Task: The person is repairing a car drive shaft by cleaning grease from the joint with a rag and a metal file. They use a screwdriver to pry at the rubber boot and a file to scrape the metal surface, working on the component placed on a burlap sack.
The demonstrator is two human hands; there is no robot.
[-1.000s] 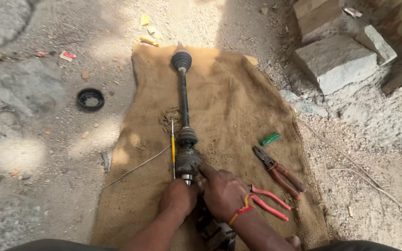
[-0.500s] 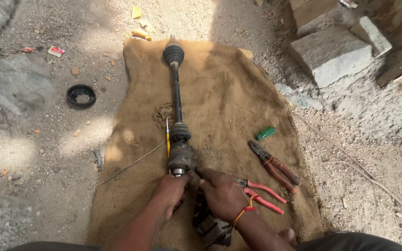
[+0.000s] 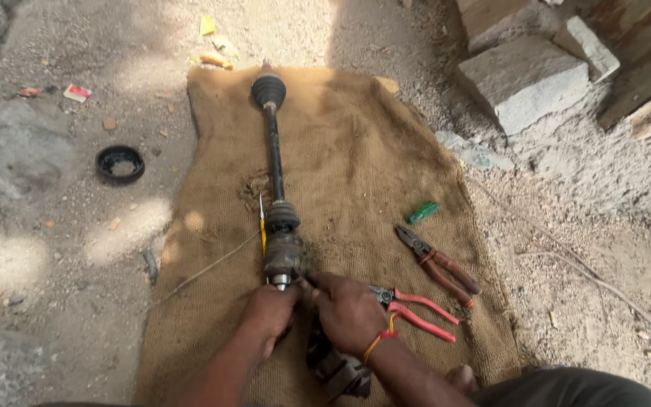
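Note:
A long black drive shaft lies lengthwise on a burlap cloth, with a rubber boot at its far end and a greasy joint at the near end. My left hand and my right hand meet at the near tip of the joint, fingers closed around it. A dark metal housing sits under my right wrist, partly hidden. A thin yellow-handled tool lies beside the joint.
Red-handled pliers and brown-handled pliers lie right of my hands, with a small green piece beyond them. A black rubber ring rests on the dirt at left. Stone blocks and planks stand at the back right.
The view has shifted slightly, so the shaft sits lower and more central. My hands stay together at the near end of the joint, with small finger movements only.

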